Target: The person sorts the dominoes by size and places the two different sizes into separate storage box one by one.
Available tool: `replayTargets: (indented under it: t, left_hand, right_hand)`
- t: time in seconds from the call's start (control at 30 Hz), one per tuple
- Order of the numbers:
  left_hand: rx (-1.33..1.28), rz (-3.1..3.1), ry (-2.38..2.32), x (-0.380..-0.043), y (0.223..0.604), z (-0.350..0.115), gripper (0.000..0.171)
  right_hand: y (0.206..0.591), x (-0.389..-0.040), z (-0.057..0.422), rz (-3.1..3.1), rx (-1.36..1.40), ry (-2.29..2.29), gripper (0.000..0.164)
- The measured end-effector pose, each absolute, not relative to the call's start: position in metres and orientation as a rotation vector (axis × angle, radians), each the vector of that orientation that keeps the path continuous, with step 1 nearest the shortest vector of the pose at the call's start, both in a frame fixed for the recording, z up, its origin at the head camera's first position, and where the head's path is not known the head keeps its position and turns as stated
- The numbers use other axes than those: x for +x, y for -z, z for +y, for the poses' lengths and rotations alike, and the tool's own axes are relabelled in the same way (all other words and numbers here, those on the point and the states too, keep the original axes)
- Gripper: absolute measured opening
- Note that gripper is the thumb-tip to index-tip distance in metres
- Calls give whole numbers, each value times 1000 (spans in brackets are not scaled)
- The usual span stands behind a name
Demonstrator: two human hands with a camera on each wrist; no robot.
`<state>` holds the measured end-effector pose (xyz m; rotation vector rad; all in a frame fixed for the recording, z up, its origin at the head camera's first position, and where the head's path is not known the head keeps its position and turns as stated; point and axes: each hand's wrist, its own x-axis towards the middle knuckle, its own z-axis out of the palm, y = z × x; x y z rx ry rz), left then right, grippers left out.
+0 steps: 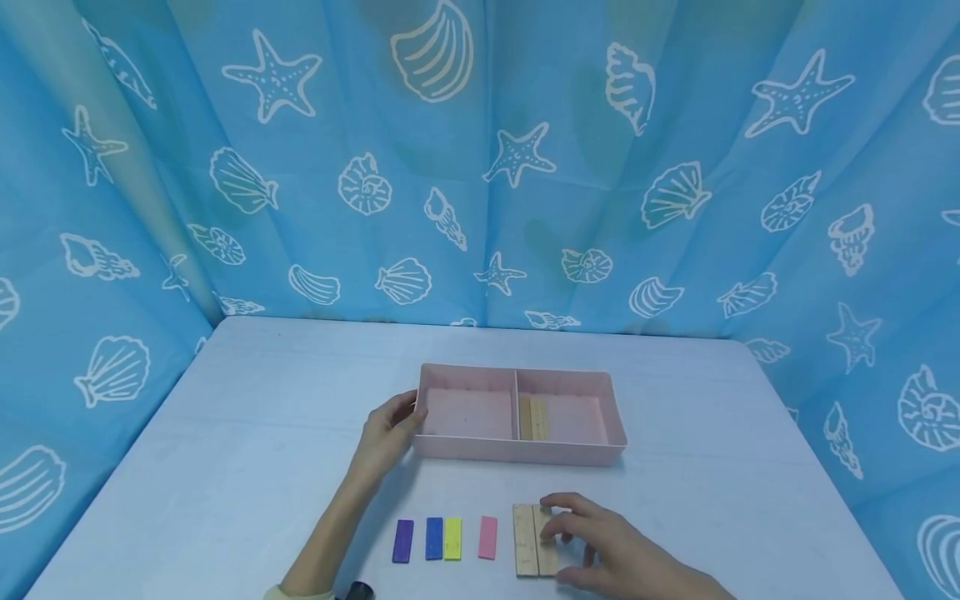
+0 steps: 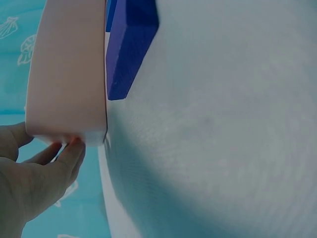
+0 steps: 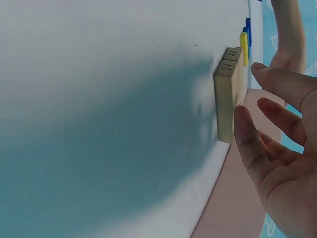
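My left hand (image 1: 386, 437) grips the left end of a pink two-compartment tray (image 1: 517, 450), thumb at the rim and fingers against the end wall (image 2: 69, 89). Nearer to me, two pale wooden blocks lie side by side, a left one (image 1: 525, 542) and a right one (image 1: 544, 557). My right hand (image 1: 611, 546) hovers at the right block with fingers loosely bent over its edge. In the right wrist view, the thumb and fingers are spread apart. One fingertip overlaps the side of the wooden block (image 3: 225, 106), whose end bears the printed number 24.
Left of the wooden blocks lie a pink block (image 1: 487, 537), a yellow block (image 1: 452, 538), a blue block (image 1: 434, 538) and a purple block (image 1: 402, 542). More wooden pieces (image 1: 535, 418) lie in the tray's right compartment, against the divider. A patterned blue curtain (image 1: 450, 167) hangs behind the table.
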<state>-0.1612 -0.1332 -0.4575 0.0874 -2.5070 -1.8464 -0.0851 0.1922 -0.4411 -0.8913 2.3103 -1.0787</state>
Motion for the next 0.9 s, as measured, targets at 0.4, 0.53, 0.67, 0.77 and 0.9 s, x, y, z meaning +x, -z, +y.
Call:
replayTargets:
  t: [0.4,0.53,0.67,0.77,0.9]
  left_hand:
    - [97,-2501,1860,-160,457,-134,47]
    - [78,-2501,1863,-160,457,-133,48]
    - [71,-2501,1851,-160,457,-134,47]
    - [72,-2505,1845,-161,457,-134,47]
    - [71,-2507,1840,-161,457,-134,47]
  right_hand:
    - [448,-86,188,2352,-816,869,30]
    - [450,-86,190,2359,-880,883,31]
    - [453,-86,191,2398,-991,896,31]
    - [452,-86,190,2404,-982,891,31]
    - [451,-87,187,2393,-895,875,32]
